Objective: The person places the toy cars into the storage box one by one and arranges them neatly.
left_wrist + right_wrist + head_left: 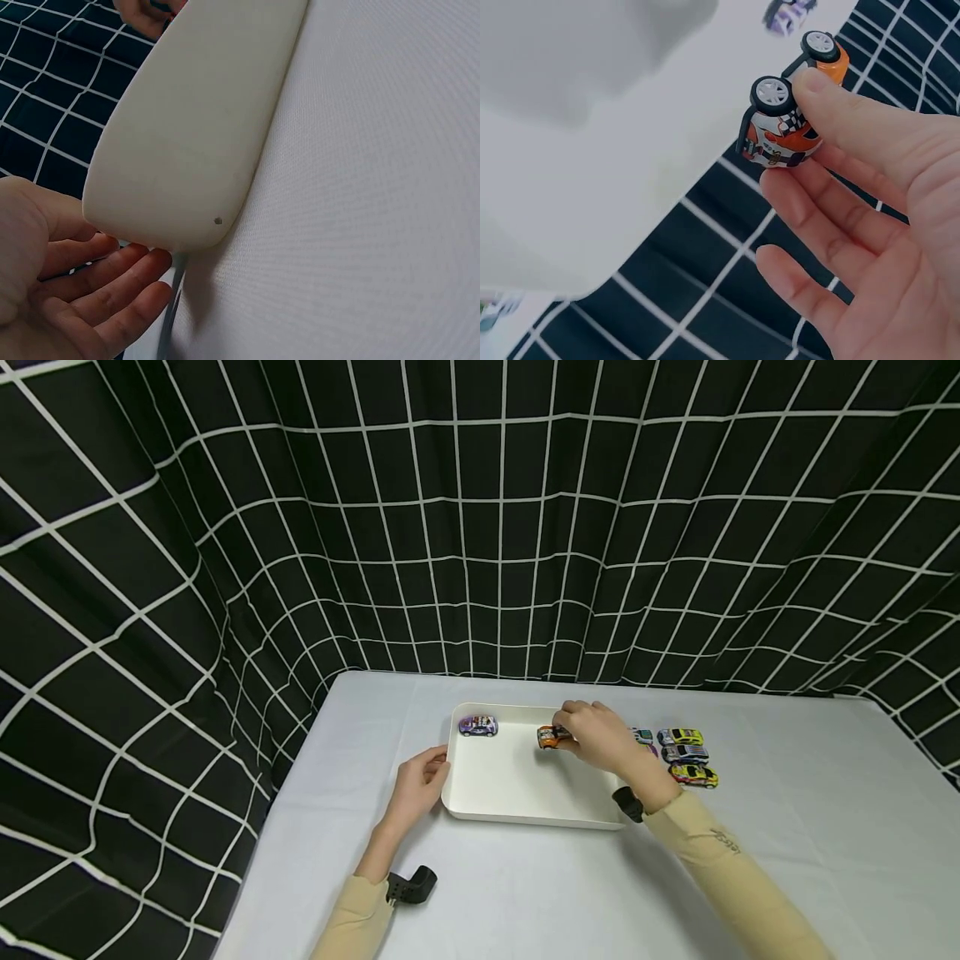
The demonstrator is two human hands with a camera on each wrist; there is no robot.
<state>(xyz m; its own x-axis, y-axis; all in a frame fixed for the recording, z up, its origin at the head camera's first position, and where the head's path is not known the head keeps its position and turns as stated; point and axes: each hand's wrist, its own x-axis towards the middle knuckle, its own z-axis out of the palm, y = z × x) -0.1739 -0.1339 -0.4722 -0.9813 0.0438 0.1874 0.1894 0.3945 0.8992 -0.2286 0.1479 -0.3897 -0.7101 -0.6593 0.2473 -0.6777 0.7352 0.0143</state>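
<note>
My right hand (596, 739) pinches an orange toy car (550, 737) between thumb and fingers over the white tray (517, 819). In the right wrist view the orange toy car (784, 135) is tilted, wheels toward the camera, thumb on its side. A purple toy car (478, 726) sits in the tray's far left corner. At the tray's left side is my left hand (418, 783), its fingers loosely bent and touching the wall. The left wrist view shows the left hand (82, 285) beside the outside of the tray wall (172, 135); the thumb tip is hidden.
Right of the tray, several toy cars stand on the white tablecloth (787, 827), among them a yellow one (693, 775) and a silver one (685, 753). My right arm partly hides others. A black curtain with a white grid (525, 527) hangs behind the table.
</note>
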